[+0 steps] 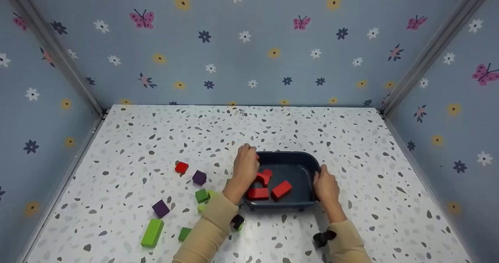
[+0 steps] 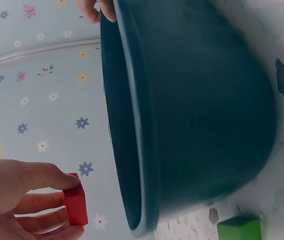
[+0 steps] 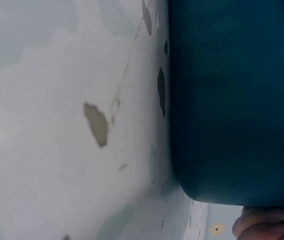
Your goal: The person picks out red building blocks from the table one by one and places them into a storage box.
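Note:
A dark blue bin (image 1: 298,177) stands on the speckled table with several red blocks inside, among them a red arch (image 1: 262,178) and a rectangular red block (image 1: 281,190). Over the bin's left side, my left hand (image 1: 245,165) pinches a small red block (image 2: 75,202) between thumb and fingers; in the left wrist view that block is beside the rim, apart from it. My right hand (image 1: 326,185) grips the bin's right rim, and its fingers (image 3: 262,223) show at the bin's edge in the right wrist view.
Left of the bin lie a red block (image 1: 181,167), purple blocks (image 1: 199,178) and green blocks (image 1: 202,195), including a long light green one (image 1: 152,233). The left forearm partly covers some. Flowered walls (image 1: 249,60) enclose the table at the back and sides.

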`<state>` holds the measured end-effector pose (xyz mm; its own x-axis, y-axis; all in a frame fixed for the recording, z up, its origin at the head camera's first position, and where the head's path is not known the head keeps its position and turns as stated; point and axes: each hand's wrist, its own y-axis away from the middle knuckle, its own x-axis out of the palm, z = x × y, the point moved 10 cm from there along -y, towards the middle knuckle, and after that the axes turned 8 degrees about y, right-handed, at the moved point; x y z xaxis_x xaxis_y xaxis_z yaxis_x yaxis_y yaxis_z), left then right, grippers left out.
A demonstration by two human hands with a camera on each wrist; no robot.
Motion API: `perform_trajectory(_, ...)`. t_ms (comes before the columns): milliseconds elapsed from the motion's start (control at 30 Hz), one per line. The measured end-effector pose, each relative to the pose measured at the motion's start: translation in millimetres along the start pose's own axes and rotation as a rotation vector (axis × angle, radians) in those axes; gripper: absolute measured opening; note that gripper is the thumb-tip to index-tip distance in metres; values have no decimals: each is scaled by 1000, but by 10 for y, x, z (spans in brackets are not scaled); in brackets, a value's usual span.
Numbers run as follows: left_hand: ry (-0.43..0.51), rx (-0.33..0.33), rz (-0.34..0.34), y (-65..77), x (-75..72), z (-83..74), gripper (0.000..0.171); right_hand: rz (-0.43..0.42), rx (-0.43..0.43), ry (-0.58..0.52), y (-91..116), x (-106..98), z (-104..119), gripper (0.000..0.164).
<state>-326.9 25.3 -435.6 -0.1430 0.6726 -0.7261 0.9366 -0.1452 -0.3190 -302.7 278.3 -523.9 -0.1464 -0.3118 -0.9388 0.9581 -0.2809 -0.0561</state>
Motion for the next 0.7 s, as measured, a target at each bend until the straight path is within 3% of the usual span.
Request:
perform_trajectory(300, -21, 44, 17, 75, 158, -149, 10, -19, -7, -9, 4, -29, 12, 15)
perform_trajectory(533, 0, -7, 66, 124, 312, -207, 15, -54, -41, -11, 6, -49, 37, 16)
perform_trajectory(700, 5, 0, 111, 156, 446, -256, 28, -48, -36, -17, 11, -33, 25, 16)
